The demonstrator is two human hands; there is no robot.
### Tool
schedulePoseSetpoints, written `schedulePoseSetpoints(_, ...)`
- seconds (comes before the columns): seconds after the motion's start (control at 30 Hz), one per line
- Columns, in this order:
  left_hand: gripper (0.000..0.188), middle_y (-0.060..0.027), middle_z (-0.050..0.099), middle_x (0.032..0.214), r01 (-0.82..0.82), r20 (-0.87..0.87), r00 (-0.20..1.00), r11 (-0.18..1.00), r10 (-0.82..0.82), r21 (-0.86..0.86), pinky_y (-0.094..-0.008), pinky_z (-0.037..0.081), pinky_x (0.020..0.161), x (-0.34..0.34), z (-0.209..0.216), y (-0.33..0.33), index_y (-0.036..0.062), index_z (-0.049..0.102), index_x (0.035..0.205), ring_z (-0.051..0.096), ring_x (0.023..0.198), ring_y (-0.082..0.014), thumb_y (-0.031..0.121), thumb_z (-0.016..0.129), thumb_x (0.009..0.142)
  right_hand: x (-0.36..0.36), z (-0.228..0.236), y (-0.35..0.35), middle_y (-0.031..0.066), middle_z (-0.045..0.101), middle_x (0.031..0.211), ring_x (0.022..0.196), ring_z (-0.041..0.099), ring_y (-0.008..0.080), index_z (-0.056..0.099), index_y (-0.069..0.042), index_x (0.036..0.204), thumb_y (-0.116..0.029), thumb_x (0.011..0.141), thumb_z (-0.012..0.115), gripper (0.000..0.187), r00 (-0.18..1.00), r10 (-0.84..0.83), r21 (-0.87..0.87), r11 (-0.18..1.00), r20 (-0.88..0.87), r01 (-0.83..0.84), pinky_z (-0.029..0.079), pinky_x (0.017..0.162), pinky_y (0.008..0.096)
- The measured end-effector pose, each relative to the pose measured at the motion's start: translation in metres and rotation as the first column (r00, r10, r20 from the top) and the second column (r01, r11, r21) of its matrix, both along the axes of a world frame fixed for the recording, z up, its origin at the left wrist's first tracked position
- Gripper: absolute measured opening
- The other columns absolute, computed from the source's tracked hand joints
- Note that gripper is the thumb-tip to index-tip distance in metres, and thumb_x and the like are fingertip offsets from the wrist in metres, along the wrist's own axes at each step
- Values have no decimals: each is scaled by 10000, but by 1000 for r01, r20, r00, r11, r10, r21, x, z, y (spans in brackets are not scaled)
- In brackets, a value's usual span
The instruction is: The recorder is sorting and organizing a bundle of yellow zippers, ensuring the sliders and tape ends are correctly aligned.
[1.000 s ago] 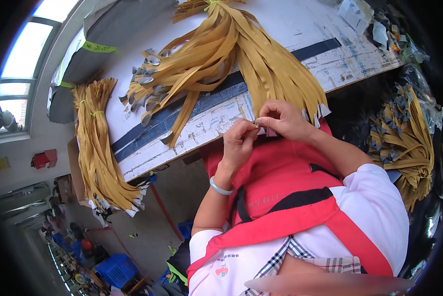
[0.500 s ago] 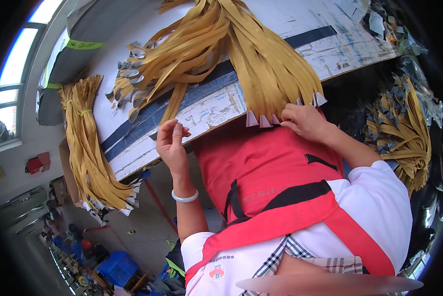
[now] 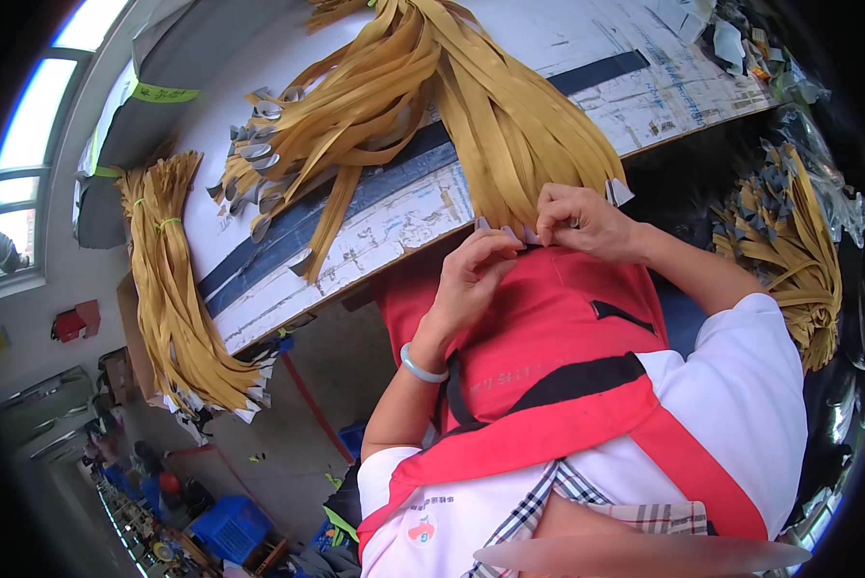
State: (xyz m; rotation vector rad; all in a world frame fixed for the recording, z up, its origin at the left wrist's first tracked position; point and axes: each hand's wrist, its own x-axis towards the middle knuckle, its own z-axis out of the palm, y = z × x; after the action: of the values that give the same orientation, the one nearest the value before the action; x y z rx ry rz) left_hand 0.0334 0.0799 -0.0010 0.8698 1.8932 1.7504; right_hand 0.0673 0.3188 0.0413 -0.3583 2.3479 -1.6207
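Note:
A fan of long, flat mustard-yellow straps (image 3: 519, 144) drapes over the near edge of the table, with small pale tabs on their ends. My left hand (image 3: 476, 277), a light bangle at its wrist, pinches at the tabbed strap ends. Close beside it on the right, my right hand (image 3: 586, 226) has its fingers closed on a strap end as well. The fingers partly hide the tabs between the two hands. Further left lies a second spread of straps with grey tabs (image 3: 259, 154). A separate strap (image 3: 334, 226) reaches toward the table edge.
The worn white table (image 3: 403, 227) carries a dark strip (image 3: 601, 72). At its left end hangs a tied bundle of straps (image 3: 167, 279). Another bundle (image 3: 803, 260) hangs at the right, by clear plastic. A blue crate (image 3: 232, 528) stands on the floor, lower left.
My left hand has moved right, from beside the separate strap to the draped strap ends. My right hand has shifted slightly left and up, so both hands are now close together.

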Motion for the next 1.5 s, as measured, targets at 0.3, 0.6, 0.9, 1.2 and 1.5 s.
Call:
schedulePoseSetpoints(0.3,141,-70,633,953,24,55,998,986,-15,-164,-264,496,811,4,-31,-11,-18,665,1008,617,887,-153,-63,643,876,11,-64,14,68,564,910,863,619,258,637,-99,955,-154,843,585,135,852,481,840,534,-209,-95,517,716,384)
schedulePoseSetpoints(0.6,153,-81,636,993,-74,313,948,996,53,53,-267,512,809,14,-11,-3,-7,666,1019,631,893,-156,-38,671,870,-15,-3,-3,83,534,898,794,581,225,644,-54,851,-52,803,736,104,977,193,125,971,88,-203,458,703,351)
schedulePoseSetpoints(0.9,109,-29,640,975,-63,217,973,995,79,-81,-234,486,831,18,-37,-11,-11,670,1001,607,928,-105,-37,654,896,9,-63,15,93,574,931,866,625,273,627,-87,842,-163,853,556,104,856,496,876,466,-144,-122,515,739,391)
schedulePoseSetpoints(1.2,210,-29,639,1022,-72,348,937,995,45,65,-252,507,863,21,-17,-5,1,653,1095,625,940,-108,-15,683,888,-18,5,-2,62,561,944,834,610,192,672,-39,882,-112,841,728,101,974,163,5,986,159,-166,481,728,304)
schedulePoseSetpoints(1.5,200,-44,614,1024,-266,315,934,917,169,296,-250,515,855,11,-3,-9,-15,642,1031,634,917,-128,-65,706,848,-16,-8,-42,16,551,939,825,557,91,627,-24,889,-125,926,677,118,953,16,-429,895,303,121,450,736,232)
